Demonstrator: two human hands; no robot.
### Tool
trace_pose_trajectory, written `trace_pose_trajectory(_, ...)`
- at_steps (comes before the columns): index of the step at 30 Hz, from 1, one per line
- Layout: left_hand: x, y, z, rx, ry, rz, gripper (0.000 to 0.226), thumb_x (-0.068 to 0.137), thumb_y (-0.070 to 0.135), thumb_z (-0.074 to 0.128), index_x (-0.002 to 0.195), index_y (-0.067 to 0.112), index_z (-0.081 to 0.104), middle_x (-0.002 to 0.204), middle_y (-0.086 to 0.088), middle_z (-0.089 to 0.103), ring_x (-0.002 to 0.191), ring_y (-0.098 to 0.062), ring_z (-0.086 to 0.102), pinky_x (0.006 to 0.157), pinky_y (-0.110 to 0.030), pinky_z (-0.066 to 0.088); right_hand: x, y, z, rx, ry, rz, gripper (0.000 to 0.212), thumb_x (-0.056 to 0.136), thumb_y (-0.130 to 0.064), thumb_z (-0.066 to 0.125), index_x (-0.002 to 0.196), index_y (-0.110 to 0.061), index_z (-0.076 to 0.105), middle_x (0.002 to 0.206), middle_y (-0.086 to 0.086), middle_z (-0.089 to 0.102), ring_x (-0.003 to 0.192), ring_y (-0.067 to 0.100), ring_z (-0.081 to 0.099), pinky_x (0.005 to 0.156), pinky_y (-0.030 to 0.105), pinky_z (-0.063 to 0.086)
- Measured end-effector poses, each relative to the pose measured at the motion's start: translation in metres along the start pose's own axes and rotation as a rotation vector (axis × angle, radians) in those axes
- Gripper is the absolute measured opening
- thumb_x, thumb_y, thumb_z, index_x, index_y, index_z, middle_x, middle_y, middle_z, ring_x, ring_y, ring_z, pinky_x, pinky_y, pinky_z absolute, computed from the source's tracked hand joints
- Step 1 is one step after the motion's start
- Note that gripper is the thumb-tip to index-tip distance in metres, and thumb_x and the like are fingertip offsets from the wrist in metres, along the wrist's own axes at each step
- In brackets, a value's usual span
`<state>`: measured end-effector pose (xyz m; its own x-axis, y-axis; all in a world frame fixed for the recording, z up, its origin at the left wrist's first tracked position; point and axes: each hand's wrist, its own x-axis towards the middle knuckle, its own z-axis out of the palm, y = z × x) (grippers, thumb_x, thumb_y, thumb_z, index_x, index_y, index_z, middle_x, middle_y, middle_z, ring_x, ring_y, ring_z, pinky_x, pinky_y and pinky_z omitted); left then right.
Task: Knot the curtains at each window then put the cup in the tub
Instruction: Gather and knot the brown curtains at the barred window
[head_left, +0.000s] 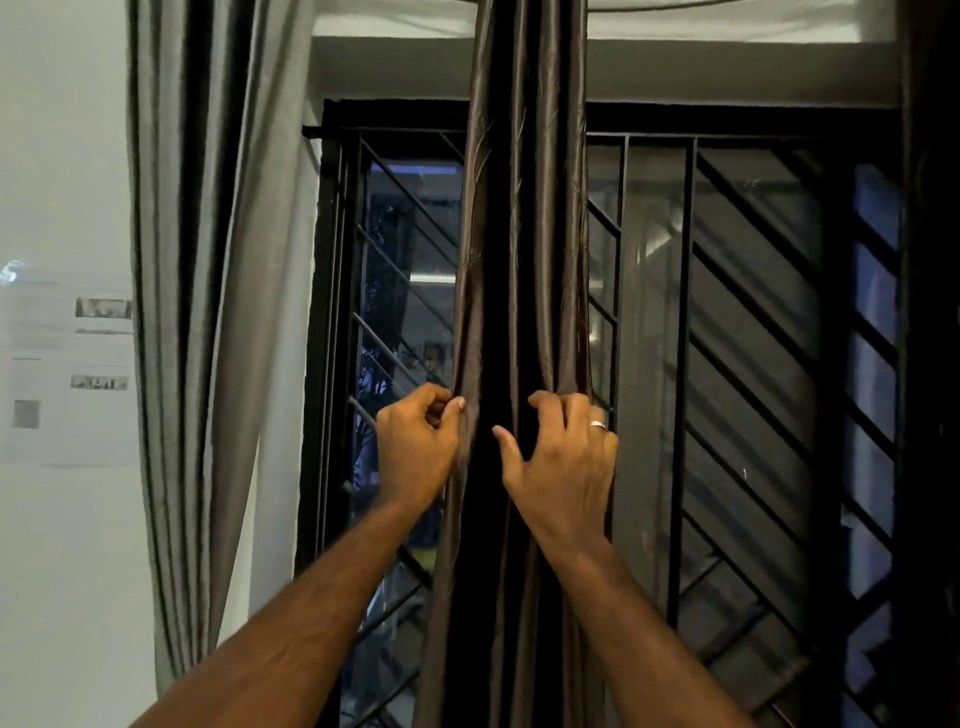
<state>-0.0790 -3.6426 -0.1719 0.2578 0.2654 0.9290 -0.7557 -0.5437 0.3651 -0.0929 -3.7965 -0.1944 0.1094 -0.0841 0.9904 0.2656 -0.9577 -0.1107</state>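
Note:
A dark brown satin curtain (524, 218) hangs gathered into a narrow column down the middle of the window. My left hand (415, 447) pinches its left edge between thumb and curled fingers at about mid height. My right hand (563, 457), with a ring on one finger, has its fingers hooked into the folds on the curtain's right side. The two hands are level with each other, a short gap apart. No cup or tub is in view.
A grey curtain (208, 291) hangs at the left beside a white wall with a paper sheet (67, 374) stuck on it. Behind the brown curtain is a window with black metal bars (727, 364). Another dark curtain edge (935, 364) runs down the far right.

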Motion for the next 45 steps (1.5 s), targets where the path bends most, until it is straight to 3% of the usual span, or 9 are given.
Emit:
trace_pose_trajectory(7, 0.003, -0.009, -0.012, 0.164, 0.075, 0.017, 0.014, 0.084, 0.007, 0.07, 0.073, 0.011, 0.062, 0.064, -0.001, 0.062, 0.058, -0.021, 0.058, 0.058, -0.041, 0.053, -0.003, -0.003, 0.004, 0.004, 0.027, 0.127, 0.017, 0.083, -0.028, 0.076, 0.082, -0.013, 0.068, 0.097, 0.005, 0.051, 0.087, 0.024, 0.052, 0.068, 0.04, 0.047)
trace_pose_trajectory(9, 0.005, -0.023, -0.023, 0.203, 0.115, -0.023, 0.013, 0.086, 0.007, 0.069, 0.076, 0.01, 0.063, 0.066, -0.002, 0.062, 0.06, -0.021, 0.059, 0.06, -0.043, 0.055, -0.004, -0.001, 0.005, 0.031, 0.063, 0.241, 0.017, 0.085, -0.026, 0.076, 0.083, -0.011, 0.069, 0.098, 0.006, 0.052, 0.089, 0.025, 0.053, 0.07, 0.042, 0.049)
trace_pose_trajectory(13, 0.0, -0.021, -0.021, 0.182, 0.005, 0.14, 0.007, 0.089, 0.007, 0.07, 0.083, 0.008, 0.067, 0.073, -0.005, 0.067, 0.064, -0.023, 0.064, 0.062, -0.044, 0.056, -0.016, -0.021, 0.011, 0.012, 0.022, 0.01, 0.019, 0.092, -0.03, 0.066, 0.083, -0.013, 0.067, 0.097, 0.006, 0.054, 0.084, 0.024, 0.053, 0.065, 0.038, 0.042)
trace_pose_trajectory(17, -0.008, -0.012, -0.006, 0.066, -0.092, 0.246, 0.008, 0.088, 0.019, 0.069, 0.085, 0.012, 0.071, 0.074, 0.002, 0.069, 0.065, -0.016, 0.064, 0.06, -0.038, 0.054, -0.024, -0.038, 0.017, 0.097, 0.007, -0.005, 0.017, 0.094, -0.031, 0.061, 0.083, -0.017, 0.063, 0.098, 0.005, 0.053, 0.083, 0.025, 0.053, 0.064, 0.039, 0.042)
trace_pose_trajectory(23, -0.005, -0.014, -0.006, -0.08, -0.107, 0.196, 0.008, 0.088, 0.027, 0.068, 0.087, 0.021, 0.073, 0.077, 0.011, 0.071, 0.067, -0.003, 0.066, 0.061, -0.034, 0.056, -0.026, -0.04, 0.017, 0.157, -0.015, -0.013, 0.017, 0.094, -0.03, 0.057, 0.085, -0.019, 0.064, 0.094, 0.002, 0.05, 0.08, 0.021, 0.052, 0.064, 0.038, 0.04)
trace_pose_trajectory(35, -0.014, 0.008, -0.005, -0.133, -0.023, 0.08, 0.014, 0.088, 0.022, 0.075, 0.075, 0.017, 0.072, 0.064, 0.012, 0.066, 0.061, -0.009, 0.065, 0.058, -0.032, 0.055, -0.028, -0.037, 0.004, 0.293, -0.098, -0.05, 0.009, 0.096, -0.031, 0.056, 0.097, -0.024, 0.062, 0.099, -0.005, 0.044, 0.082, 0.013, 0.05, 0.069, 0.039, 0.042)
trace_pose_trajectory(37, -0.015, 0.008, -0.006, -0.095, -0.005, 0.083, 0.016, 0.089, 0.018, 0.073, 0.074, 0.014, 0.07, 0.061, 0.01, 0.065, 0.058, -0.01, 0.063, 0.056, -0.036, 0.053, -0.029, -0.035, 0.0, 0.383, -0.075, -0.008, 0.014, 0.097, -0.036, 0.052, 0.102, -0.025, 0.058, 0.104, -0.007, 0.045, 0.087, 0.012, 0.052, 0.072, 0.04, 0.044)
trace_pose_trajectory(42, -0.014, 0.005, -0.006, -0.03, -0.009, 0.122, 0.02, 0.092, 0.018, 0.068, 0.074, 0.009, 0.068, 0.058, 0.003, 0.061, 0.051, -0.013, 0.056, 0.051, -0.041, 0.048, -0.024, -0.033, -0.002, 0.45, -0.011, 0.227, 0.041, 0.09, -0.033, 0.07, 0.123, -0.018, 0.05, 0.116, -0.005, 0.051, 0.1, 0.014, 0.057, 0.083, 0.036, 0.045)
trace_pose_trajectory(45, -0.012, 0.003, -0.006, 0.007, -0.037, 0.146, 0.022, 0.093, 0.021, 0.065, 0.075, 0.008, 0.067, 0.056, 0.0, 0.058, 0.049, -0.018, 0.053, 0.05, -0.043, 0.046, -0.02, -0.032, -0.003, 0.449, 0.023, 0.287, 0.032, 0.091, -0.02, 0.071, 0.12, -0.012, 0.059, 0.108, 0.001, 0.065, 0.097, 0.021, 0.063, 0.082, 0.043, 0.05)
